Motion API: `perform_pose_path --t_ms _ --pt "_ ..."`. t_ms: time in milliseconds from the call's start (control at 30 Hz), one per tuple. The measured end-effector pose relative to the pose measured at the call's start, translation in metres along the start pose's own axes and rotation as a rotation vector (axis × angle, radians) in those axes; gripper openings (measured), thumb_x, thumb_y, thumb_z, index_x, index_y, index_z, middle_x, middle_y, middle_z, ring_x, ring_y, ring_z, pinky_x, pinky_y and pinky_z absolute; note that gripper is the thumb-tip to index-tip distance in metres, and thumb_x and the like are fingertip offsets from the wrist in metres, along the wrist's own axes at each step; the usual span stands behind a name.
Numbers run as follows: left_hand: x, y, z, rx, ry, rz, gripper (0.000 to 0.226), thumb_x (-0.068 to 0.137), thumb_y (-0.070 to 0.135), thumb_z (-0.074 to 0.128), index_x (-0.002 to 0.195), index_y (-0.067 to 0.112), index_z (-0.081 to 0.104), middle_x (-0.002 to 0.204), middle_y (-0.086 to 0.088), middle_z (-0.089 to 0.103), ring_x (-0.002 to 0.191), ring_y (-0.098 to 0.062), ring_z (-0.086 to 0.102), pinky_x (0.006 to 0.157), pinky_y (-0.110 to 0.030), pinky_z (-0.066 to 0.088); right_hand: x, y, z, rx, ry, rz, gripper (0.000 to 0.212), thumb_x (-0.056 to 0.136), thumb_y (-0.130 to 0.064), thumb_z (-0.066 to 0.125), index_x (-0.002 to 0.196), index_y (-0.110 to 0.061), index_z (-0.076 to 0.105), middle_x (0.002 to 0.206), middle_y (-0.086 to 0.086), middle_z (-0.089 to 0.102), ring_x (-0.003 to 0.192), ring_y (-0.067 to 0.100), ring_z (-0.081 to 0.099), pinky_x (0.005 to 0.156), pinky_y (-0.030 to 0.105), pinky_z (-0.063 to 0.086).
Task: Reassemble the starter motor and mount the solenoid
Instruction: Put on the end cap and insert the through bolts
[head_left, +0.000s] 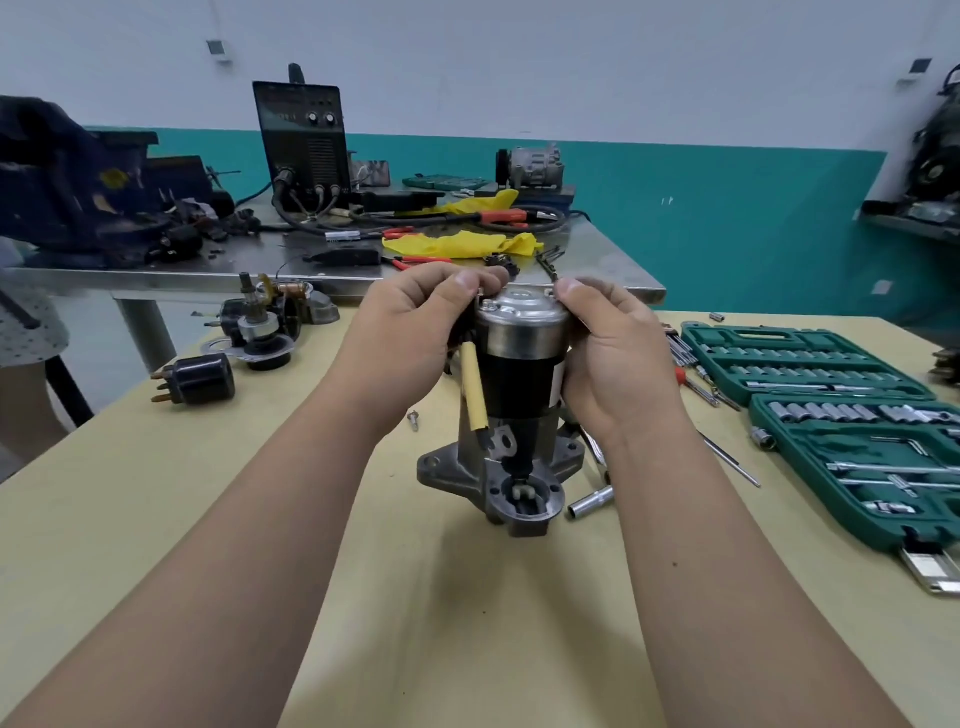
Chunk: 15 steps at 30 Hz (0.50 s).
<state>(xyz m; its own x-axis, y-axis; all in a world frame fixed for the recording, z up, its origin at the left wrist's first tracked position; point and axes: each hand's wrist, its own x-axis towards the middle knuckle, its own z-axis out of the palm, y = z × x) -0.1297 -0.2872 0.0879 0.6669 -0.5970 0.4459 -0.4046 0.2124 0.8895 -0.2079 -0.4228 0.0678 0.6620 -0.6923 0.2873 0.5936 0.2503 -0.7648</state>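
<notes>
The starter motor (519, 384) stands upright on the yellow table (156, 493), black body with a silver end cap (522, 312) on top and a grey nose housing (519, 488) at the bottom. A yellow-sleeved lead (475, 387) hangs down its left side. My left hand (415, 332) grips the cap's left edge, thumb on top. My right hand (608, 343) grips the cap's right edge, pinching at a bolt there. The black solenoid (200, 379) lies apart at the table's left.
An open green socket set (831, 415) lies at the right. A loose socket (589, 503), a small bolt (413, 420) and a screwdriver (701, 387) lie near the motor. Other starter parts (265, 327) sit at the far left. A steel bench (332, 270) with a welder (304, 140) stands behind.
</notes>
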Motion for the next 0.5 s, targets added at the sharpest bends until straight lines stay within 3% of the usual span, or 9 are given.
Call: perform_pose_path --t_ms 67,167,233,367,500 --pt "-0.0009 -0.0017 0.0016 0.027 0.017 0.011 0.018 0.099 0.021 0.054 0.101 0.017 0.071 0.103 0.008 0.074 0.097 -0.006 0.068 0.084 -0.023 0.056 -0.0011 0.0005 -0.0008 0.022 -0.017 0.005 0.012 0.089 -0.004 0.06 0.079 -0.01 0.061 0.075 0.005 0.067 0.076 0.02 0.064 0.07 0.037 0.057" --pt "-0.0008 -0.0032 0.0043 -0.035 0.05 -0.012 0.008 0.095 0.019 0.061 0.093 0.014 0.066 0.105 0.002 0.074 0.098 -0.016 0.069 0.085 -0.031 0.057 -0.0018 0.0009 -0.0034 0.021 -0.028 0.008 0.016 0.092 -0.006 0.055 0.085 -0.01 0.069 0.082 0.007 0.069 0.087 0.025 0.065 0.074 0.04 0.057" --pt "-0.0001 -0.0012 0.0034 -0.048 0.028 -0.009 0.011 0.097 0.014 0.057 0.091 0.013 0.066 0.105 0.006 0.075 0.097 -0.011 0.07 0.083 -0.028 0.056 -0.0006 -0.001 -0.0042 0.008 -0.023 0.022 0.023 0.092 -0.004 0.054 0.079 -0.012 0.072 0.082 0.008 0.071 0.088 0.026 0.066 0.075 0.042 0.058" --pt "-0.0018 0.0042 0.0019 0.016 -0.036 0.026 0.023 0.1 0.011 0.05 0.095 0.017 0.071 0.105 0.008 0.074 0.097 -0.004 0.068 0.08 -0.019 0.055 0.0012 -0.0038 -0.0045 0.012 0.013 0.022 0.013 0.088 -0.001 0.059 0.08 -0.009 0.064 0.072 0.004 0.068 0.073 0.019 0.064 0.064 0.034 0.057" --pt "-0.0027 0.0001 0.005 0.067 0.037 0.022 0.013 0.095 0.026 0.06 0.094 0.014 0.067 0.106 -0.003 0.073 0.1 -0.019 0.068 0.086 -0.035 0.057 0.0008 -0.0012 -0.006 0.055 -0.035 0.034 0.017 0.092 -0.01 0.055 0.082 -0.008 0.068 0.084 0.009 0.067 0.089 0.027 0.064 0.08 0.045 0.057"
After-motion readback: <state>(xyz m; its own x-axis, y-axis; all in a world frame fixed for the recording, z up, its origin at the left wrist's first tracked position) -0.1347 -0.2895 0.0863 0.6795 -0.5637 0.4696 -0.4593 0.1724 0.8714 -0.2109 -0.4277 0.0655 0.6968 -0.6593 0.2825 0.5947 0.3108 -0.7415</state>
